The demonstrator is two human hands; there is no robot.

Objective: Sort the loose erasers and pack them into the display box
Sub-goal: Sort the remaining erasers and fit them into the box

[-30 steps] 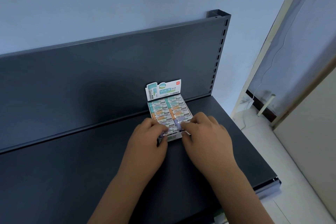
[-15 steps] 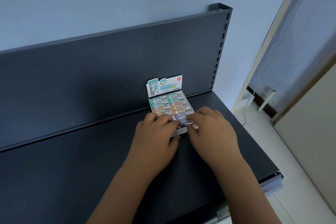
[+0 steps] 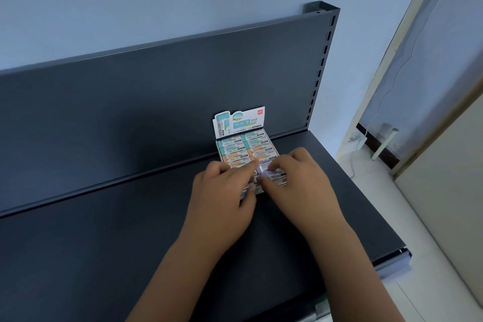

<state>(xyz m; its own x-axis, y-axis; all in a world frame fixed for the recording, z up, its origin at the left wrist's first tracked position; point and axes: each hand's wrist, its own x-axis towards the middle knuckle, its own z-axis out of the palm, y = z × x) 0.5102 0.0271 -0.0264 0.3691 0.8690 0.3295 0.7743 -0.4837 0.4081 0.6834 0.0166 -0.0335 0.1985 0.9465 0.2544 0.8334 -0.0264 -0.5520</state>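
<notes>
A small display box (image 3: pixel 239 123) with an upright printed header card stands on the dark shelf against its back panel. Two columns of wrapped erasers (image 3: pixel 247 148) fill it, teal ones at the back, orange ones further forward. My left hand (image 3: pixel 224 191) covers the box's front left corner, its fingers on the near erasers. My right hand (image 3: pixel 298 180) lies over the front right, fingertips pinching a purple eraser (image 3: pixel 264 166) in the right column. The box's front rows are mostly hidden under both hands.
The dark grey shelf (image 3: pixel 104 243) stretches left and toward me, with its back panel (image 3: pixel 156 99) rising behind. The shelf's right edge (image 3: pixel 386 243) drops to a tiled floor, where a door frame and a white cable stand.
Both hands have shifted slightly forward over the box's front rows. My left fingers have slid onto the erasers beside the purple one, and my right fingertips stay on it.
</notes>
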